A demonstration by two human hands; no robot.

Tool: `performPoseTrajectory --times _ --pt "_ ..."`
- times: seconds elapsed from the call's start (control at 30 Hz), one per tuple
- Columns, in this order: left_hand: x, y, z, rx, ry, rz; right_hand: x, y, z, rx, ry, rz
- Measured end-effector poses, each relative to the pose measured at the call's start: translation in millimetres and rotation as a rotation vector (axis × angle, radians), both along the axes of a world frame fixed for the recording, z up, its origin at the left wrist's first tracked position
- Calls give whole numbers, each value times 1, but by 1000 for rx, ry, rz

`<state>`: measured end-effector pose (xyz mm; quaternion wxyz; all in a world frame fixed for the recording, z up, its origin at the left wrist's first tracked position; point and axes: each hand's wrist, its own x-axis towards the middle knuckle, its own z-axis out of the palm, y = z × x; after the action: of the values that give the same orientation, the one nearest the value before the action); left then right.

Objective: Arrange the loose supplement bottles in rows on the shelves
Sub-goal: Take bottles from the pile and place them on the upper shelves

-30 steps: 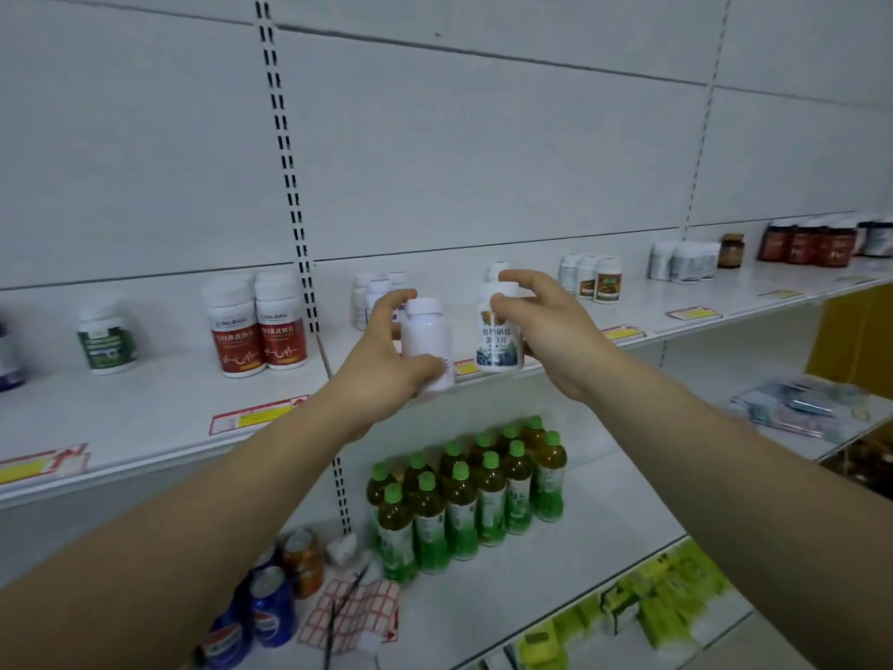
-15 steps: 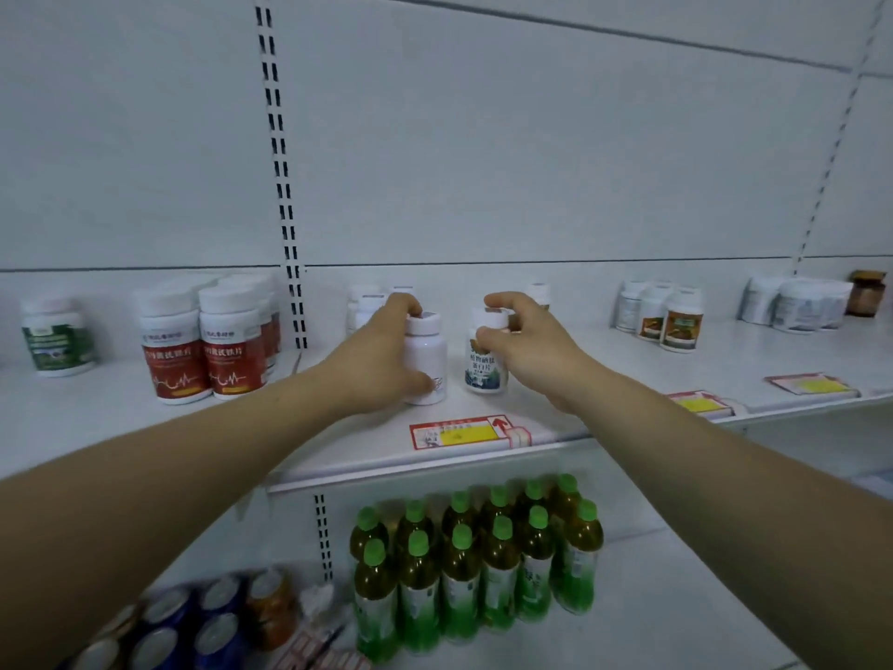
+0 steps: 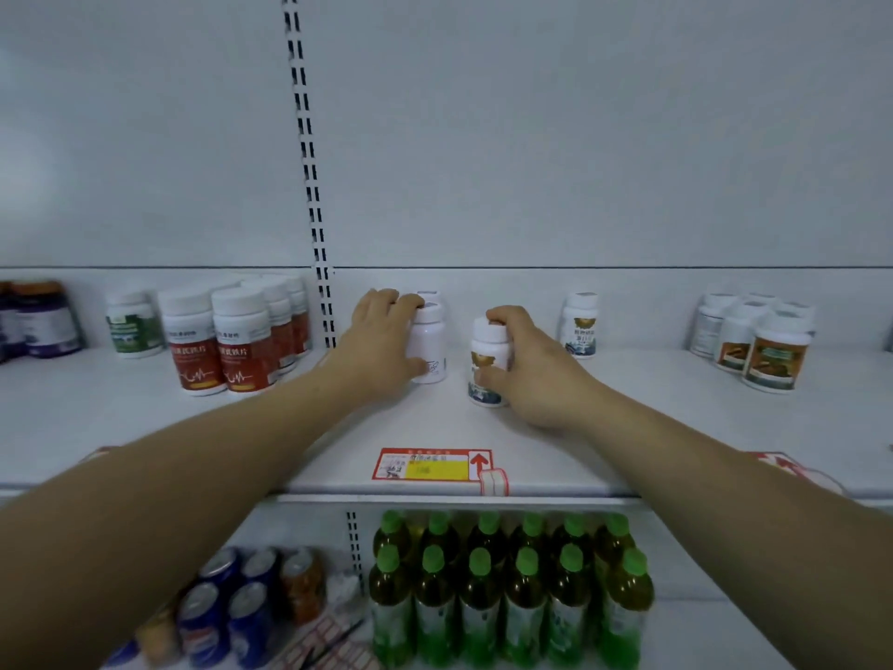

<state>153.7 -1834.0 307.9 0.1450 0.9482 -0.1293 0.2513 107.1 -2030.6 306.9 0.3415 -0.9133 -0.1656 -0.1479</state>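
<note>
My left hand (image 3: 381,340) grips a plain white supplement bottle (image 3: 430,345) that stands on the white shelf (image 3: 338,442), in front of another white bottle (image 3: 430,296) near the back wall. My right hand (image 3: 531,365) wraps a white bottle with a blue and gold label (image 3: 487,365), which also stands upright on the shelf, a little nearer the front. A matching blue-labelled bottle (image 3: 580,324) stands alone behind and to the right.
Red-labelled bottles (image 3: 217,340) stand in rows at the left, beside a green-labelled one (image 3: 133,324) and dark purple jars (image 3: 43,316). Orange-labelled bottles (image 3: 758,340) cluster at the right. A red price tag (image 3: 432,464) lies on the shelf front. Green-capped drinks (image 3: 502,582) and cans (image 3: 232,606) fill the shelf below.
Both hands have carried their bottles from the air onto the shelf and pushed them further back. The view has moved closer and turned left.
</note>
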Motion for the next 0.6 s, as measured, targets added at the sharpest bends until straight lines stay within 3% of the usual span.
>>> performPoseTrajectory --times 0.33,0.5,0.6 --pt "4 -11 -8 75 -83 150 3 0 -11 68 -67 11" --pt "-1 -17 0 146 28 224 4 -9 7 -44 -18 10" --pt "-17 -34 11 168 -42 142 9 -40 20 -114 39 -20"
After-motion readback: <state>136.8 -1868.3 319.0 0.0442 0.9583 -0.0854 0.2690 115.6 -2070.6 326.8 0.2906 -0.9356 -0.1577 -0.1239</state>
